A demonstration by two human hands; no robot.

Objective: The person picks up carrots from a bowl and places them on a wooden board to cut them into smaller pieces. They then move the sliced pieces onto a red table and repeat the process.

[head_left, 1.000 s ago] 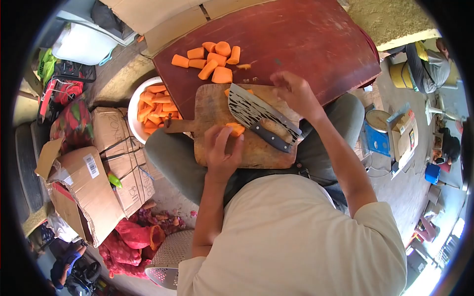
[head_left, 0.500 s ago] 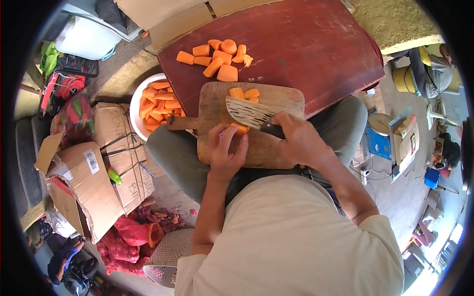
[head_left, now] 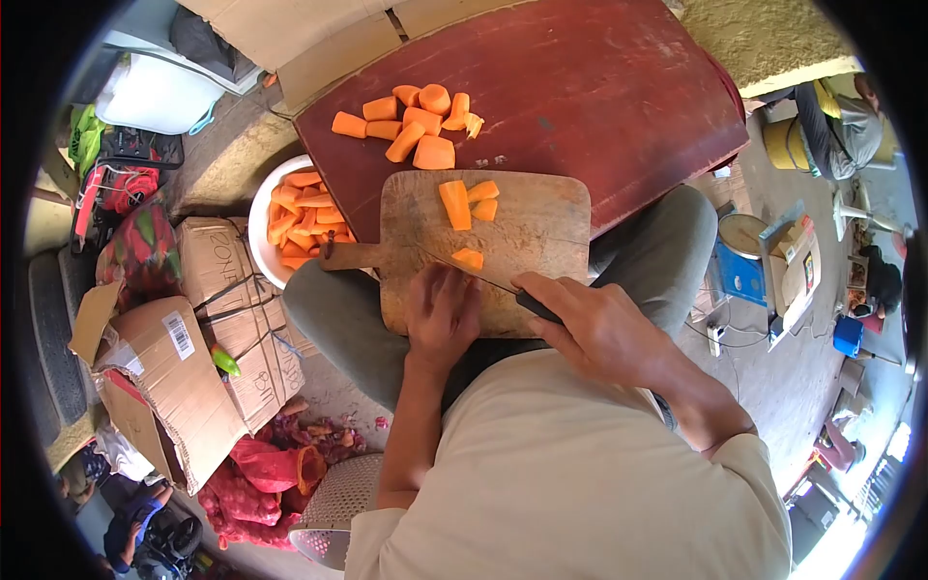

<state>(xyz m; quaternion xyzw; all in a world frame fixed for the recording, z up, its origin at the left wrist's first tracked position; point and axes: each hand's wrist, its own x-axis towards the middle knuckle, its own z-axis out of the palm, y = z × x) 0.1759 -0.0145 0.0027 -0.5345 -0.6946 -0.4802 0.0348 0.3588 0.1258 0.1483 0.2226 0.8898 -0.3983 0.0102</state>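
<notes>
My right hand (head_left: 604, 324) grips the dark handle of a kitchen knife (head_left: 493, 281), its blade turned nearly edge-on over a wooden cutting board (head_left: 541, 227). My left hand (head_left: 443, 314) is closed with fingers curled down beside the blade on the near side; whatever is under the fingertips is hidden. Just past the blade lies a small cut carrot piece (head_left: 469, 259). Farther up the board rest a longer carrot piece (head_left: 454, 205) and two shorter carrot chunks (head_left: 483, 200). The board lies across my lap, its handle (head_left: 350, 255) pointing left.
Peeled carrot chunks (head_left: 414, 123) are piled on a dark red table (head_left: 570, 87) beyond the board. A white bowl (head_left: 259, 227) of carrot sticks stands left. Cardboard boxes (head_left: 179, 372), red net sacks (head_left: 242, 498) and a perforated basket (head_left: 338, 498) are lower left. A person (head_left: 851, 130) sits far right.
The knife has turned from broadside to nearly edge-on and come nearer me. My left fingers have drawn back from the small carrot piece. A carrot piece on the board lies differently.
</notes>
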